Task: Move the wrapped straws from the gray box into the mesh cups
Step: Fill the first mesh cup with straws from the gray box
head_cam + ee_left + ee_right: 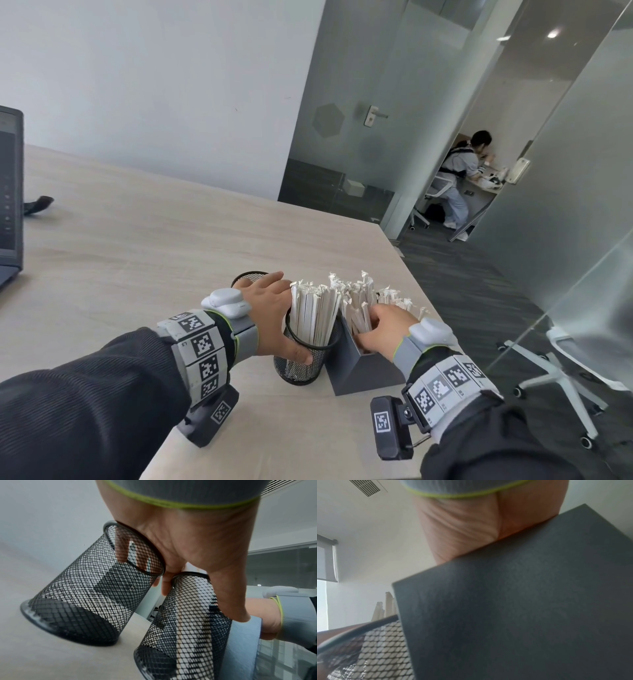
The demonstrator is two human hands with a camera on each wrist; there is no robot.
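Head view: near mesh cup (pixel 301 356) stands on the bench (pixel 137 246), packed with upright wrapped straws (pixel 315 315) in white paper, twisted ends up. Gray box (pixel 363 370) touches this cup on its right side and holds more wrapped straws (pixel 363 301), leaning and fanned. A second mesh cup (pixel 247 278) sits just behind the near cup on the left, mostly hidden by the hand; nothing shows inside it in the left wrist view.

Both cups are black wire mesh, round, slightly tapered, with a solid rim and base. The box is matte gray, square-sided, open on top. The bench top is pale wood grain.

Left hand (pixel 270 318) wraps the near cup from the left, thumb (pixel 294 353) across the front of the mesh, fingers round the back: grip holding the cup. The left wrist view shows fingers also reaching over the second cup's rim (pixel 133 547).

Right hand (pixel 387 329) reaches into the box from the right, fingers buried among the straws there; cannot tell if the grip has closed on any. In the right wrist view the box wall (pixel 522 601) blocks the fingers.

A laptop (pixel 10 192) sits far left of the near cup.
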